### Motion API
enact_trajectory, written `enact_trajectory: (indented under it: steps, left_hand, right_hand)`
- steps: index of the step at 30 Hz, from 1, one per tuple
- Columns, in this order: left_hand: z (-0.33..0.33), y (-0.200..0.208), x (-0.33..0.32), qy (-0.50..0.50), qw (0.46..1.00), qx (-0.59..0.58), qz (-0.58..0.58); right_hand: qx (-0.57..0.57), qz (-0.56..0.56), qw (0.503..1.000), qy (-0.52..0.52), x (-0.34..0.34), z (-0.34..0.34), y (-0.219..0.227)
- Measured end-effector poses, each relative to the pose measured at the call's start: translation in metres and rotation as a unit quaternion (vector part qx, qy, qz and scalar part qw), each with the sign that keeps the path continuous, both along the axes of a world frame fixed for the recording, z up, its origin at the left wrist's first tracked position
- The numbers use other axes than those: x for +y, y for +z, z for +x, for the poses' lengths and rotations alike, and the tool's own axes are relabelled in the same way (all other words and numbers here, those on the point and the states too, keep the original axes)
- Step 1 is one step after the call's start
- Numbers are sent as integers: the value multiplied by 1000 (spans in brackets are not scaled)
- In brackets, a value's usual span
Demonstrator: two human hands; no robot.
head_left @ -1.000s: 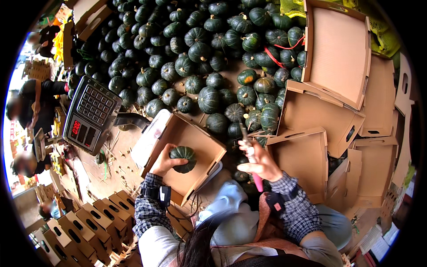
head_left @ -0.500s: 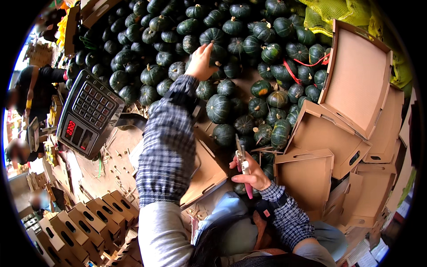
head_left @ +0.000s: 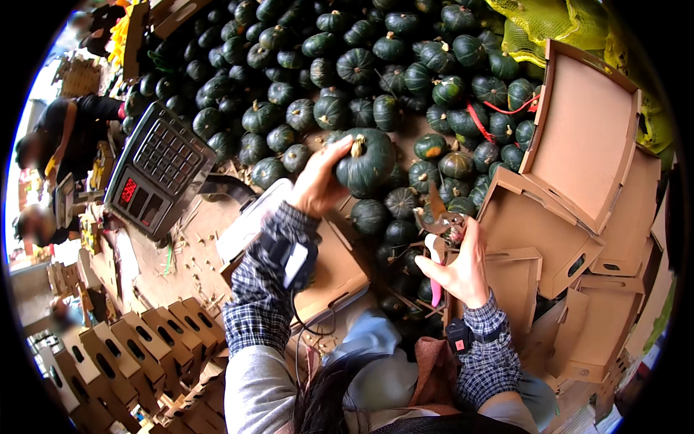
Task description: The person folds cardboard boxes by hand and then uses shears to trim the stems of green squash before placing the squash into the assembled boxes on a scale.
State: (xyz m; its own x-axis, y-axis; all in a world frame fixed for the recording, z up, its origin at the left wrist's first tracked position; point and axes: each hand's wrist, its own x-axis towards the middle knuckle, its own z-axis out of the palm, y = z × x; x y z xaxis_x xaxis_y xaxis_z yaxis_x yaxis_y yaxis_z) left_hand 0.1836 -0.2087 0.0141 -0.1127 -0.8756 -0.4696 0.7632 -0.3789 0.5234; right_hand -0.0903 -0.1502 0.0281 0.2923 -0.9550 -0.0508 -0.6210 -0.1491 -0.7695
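In front of me my left hand (head_left: 322, 176) grips a dark green squash (head_left: 367, 165) by its side, its stubby stem facing up beside my thumb. The squash is lifted over the box and the pile. My right hand (head_left: 463, 267) holds a pair of pruning shears (head_left: 439, 224) with white and pink handles, the blades pointing away from me and apart. Beyond both hands spreads a big pile of green squashes (head_left: 354, 66). Below the left hand lies a cardboard box (head_left: 329, 271), partly hidden by my sleeve.
To the left stands a digital scale (head_left: 155, 170) with a keypad and red display. Open cardboard trays (head_left: 578, 130) are stacked at the right. Rows of folded boxes (head_left: 137, 354) fill the lower left. Yellow mesh sacks (head_left: 538, 32) lie at the far right. A person (head_left: 65, 134) is at the far left.
My left hand has drawn back toward me from the pile, now with a squash in it. My right hand has moved right and forward with the shears, whose blades now stand apart.
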Motion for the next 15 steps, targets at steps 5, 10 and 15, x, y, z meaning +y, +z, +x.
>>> enact_trajectory:
  steps: [5,10,15]
  left_hand:
    - [-28,-10,85,88,949,300,49]
    - [-41,-18,103,82,963,250,-63]
    - [-45,-19,108,155,973,134,-103]
  right_hand:
    - [83,-123,987,63,10,31,10]
    - [141,-82,984,77,18,35,20]
    - [191,-74,974,98,12,37,18]
